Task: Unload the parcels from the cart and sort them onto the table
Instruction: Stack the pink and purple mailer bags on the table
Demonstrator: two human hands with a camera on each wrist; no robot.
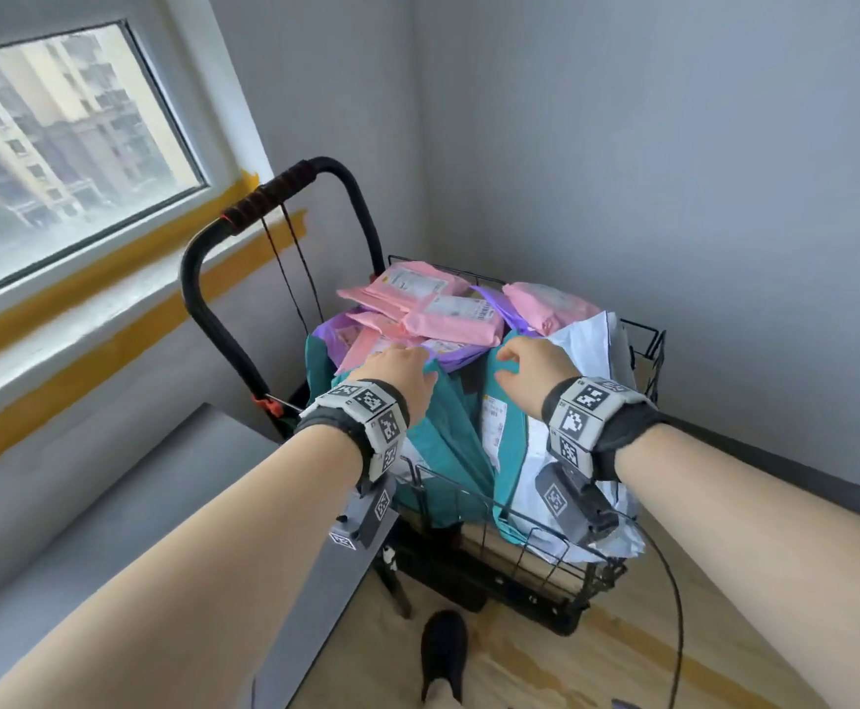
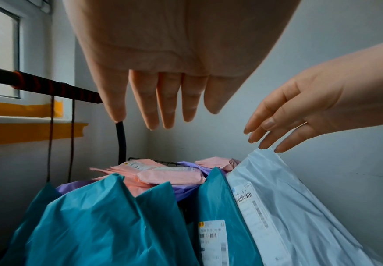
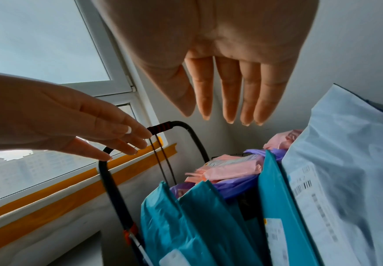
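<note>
1. Two hands are over the cart: my left hand and right hand both hang with fingers straight and slightly spread, and neither has hold of anything.
2. I judge they hover there to pick which upright parcel to lift first.
3. The teal parcels stand on edge at 6 o'clock in the basket; that packing leaves their top edges free to pinch.
4. The white parcel leans at 3 o'clock, its top corner just beside my right fingertips; I cannot tell whether they touch.
5. The pink parcels lie flat at 12 o'clock on purple ones.
6. All are thin crinkled plastic mailers with paper labels, likely slippery and floppy; the basket is black wire.
7. The grey table sits at 9 o'clock.
</note>
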